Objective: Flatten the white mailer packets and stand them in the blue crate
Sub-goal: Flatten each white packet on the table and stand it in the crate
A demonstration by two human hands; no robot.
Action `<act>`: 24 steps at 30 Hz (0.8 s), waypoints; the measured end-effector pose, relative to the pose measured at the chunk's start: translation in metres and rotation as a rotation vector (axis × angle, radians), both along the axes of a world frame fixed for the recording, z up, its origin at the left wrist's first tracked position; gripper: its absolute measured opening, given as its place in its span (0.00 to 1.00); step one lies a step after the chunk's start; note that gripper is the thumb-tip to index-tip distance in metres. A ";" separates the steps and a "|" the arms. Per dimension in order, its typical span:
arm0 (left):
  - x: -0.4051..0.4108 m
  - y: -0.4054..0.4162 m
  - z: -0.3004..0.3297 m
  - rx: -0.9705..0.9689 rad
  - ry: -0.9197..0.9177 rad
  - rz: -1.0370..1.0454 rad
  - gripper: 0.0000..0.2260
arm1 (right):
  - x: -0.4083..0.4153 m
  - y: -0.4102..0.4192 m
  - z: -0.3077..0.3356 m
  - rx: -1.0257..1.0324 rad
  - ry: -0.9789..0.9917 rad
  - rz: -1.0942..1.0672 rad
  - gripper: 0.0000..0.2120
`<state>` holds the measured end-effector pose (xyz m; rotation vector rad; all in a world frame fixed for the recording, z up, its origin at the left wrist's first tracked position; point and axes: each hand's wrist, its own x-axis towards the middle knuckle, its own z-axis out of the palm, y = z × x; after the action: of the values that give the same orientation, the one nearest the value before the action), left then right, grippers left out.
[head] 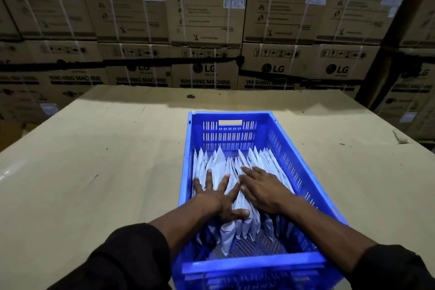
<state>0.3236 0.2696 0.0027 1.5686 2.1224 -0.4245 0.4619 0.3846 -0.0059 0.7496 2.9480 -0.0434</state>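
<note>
blue crate (306,172) on cardboard-covered table (106,160)

— Where's the crate?

— The blue crate (303,172) sits in front of me on the brown surface, its long side running from six o'clock away to twelve. Slotted walls, a handle cutout in the far end.

— And the packets?

— The white mailer packets (256,158) stand on edge inside it, packed side by side in a row from the nine o'clock wall across to the three o'clock wall, their pointed top corners sticking up toward twelve. They fill the middle and far part; the ribbed floor shows bare at the six o'clock end.
</note>
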 end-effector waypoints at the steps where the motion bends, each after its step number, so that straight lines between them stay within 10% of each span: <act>1: 0.000 -0.001 0.001 0.006 0.008 0.004 0.46 | 0.001 0.001 0.000 -0.007 -0.010 0.014 0.33; 8: 0.004 -0.019 -0.004 -0.083 0.211 -0.128 0.70 | 0.005 0.003 -0.003 -0.035 -0.063 0.013 0.27; 24: 0.001 -0.008 -0.019 0.045 0.280 -0.061 0.45 | 0.009 -0.006 -0.002 -0.129 -0.089 -0.045 0.33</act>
<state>0.3243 0.2621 -0.0163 1.6861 2.3078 -0.6557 0.4707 0.3785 -0.0078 0.7783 2.8125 -0.1962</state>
